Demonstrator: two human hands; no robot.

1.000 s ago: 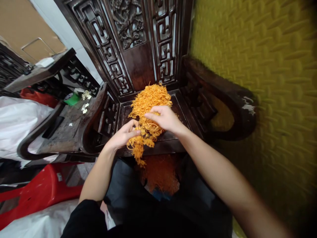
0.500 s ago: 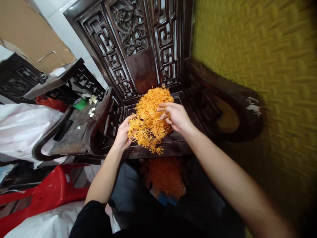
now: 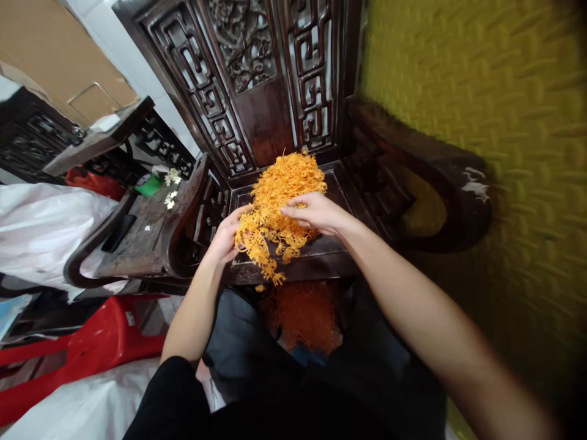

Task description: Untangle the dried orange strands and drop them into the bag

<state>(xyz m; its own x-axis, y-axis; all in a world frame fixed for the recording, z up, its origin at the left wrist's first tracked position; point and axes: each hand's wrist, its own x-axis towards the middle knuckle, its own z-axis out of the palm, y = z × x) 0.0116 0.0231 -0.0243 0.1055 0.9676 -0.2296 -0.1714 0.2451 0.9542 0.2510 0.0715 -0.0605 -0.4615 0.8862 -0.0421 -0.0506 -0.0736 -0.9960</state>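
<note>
A heap of orange, spidery, thin-limbed pieces [image 3: 291, 180] lies on the seat of a dark carved wooden chair [image 3: 337, 244]. At the heap's left side, my left hand [image 3: 224, 239] is curled round a loose clump of these pieces, its fingertips partly hidden among them. Some of the clump hangs over the seat's front edge. My right hand [image 3: 316, 212] reaches over the heap from the right, thumb and fingers drawn together in a pinch. Whatever lies between those fingertips is too small to make out.
A second wooden chair [image 3: 132, 260] at left bears a green roll [image 3: 148, 185] and small pale pieces [image 3: 170, 199]. White sacks [image 3: 50, 226] and a red plastic stool [image 3: 98, 336] stand nearby. Reddish-orange material [image 3: 307, 318] lies below the seat. A yellow textured surface [image 3: 504, 122] fills the right.
My right hand has moved slightly left and down, its spread fingers now drawn together. The front pieces have shifted left, dangling lower by my left hand.
</note>
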